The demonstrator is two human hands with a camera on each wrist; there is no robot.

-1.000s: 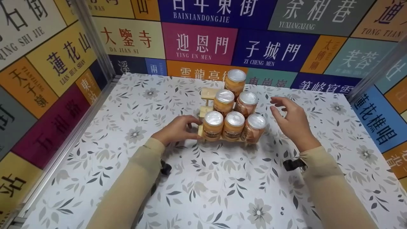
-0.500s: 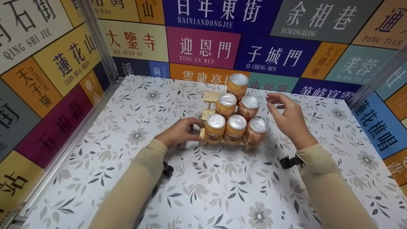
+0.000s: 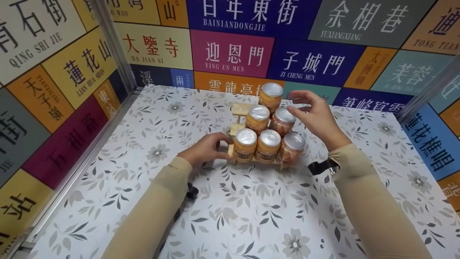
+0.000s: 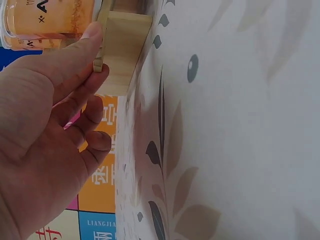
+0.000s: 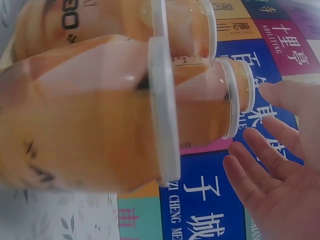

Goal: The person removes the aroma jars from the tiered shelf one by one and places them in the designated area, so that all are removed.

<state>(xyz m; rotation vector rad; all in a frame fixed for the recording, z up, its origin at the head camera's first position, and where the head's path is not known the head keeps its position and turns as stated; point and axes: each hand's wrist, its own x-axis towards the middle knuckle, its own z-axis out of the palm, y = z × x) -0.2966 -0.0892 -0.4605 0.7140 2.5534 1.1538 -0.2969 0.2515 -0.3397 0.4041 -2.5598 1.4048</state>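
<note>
Left hand (image 3: 209,148) pinches near-left end of wooden stepped rack (image 3: 242,109) — right hand (image 3: 317,117), empty, fingers loose, is nearer the upright far silver-lidded jar (image 3: 270,99), just right of it.

We've got a white floral tablecloth (image 3: 248,216) spreading toward 6 o'clock, a wall of street-name signs (image 3: 233,70) at 12, colourful panels (image 3: 66,142) at 9, plus a metal post (image 3: 114,43) around 10.
</note>
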